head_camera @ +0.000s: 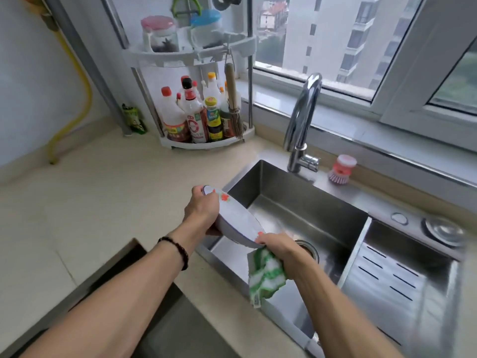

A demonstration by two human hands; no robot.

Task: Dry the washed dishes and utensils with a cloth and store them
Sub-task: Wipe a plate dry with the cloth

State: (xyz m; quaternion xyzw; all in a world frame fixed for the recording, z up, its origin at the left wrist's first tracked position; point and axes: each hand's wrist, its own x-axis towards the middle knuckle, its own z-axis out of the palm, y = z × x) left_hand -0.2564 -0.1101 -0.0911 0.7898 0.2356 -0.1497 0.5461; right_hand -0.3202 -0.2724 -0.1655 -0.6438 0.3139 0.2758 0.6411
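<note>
A white bowl with red flower prints is held tilted over the left edge of the steel sink, its underside facing up. My left hand grips the bowl by its far rim and side. My right hand holds a green and white cloth bunched in its fingers and presses it against the bowl's near rim. Most of the cloth hangs down below that hand.
A tall curved tap stands behind the sink, with a pink dish brush beside it. A corner rack of bottles sits at the back of the beige counter. A slotted steel drain tray fills the right basin. A dark open space lies below my left arm.
</note>
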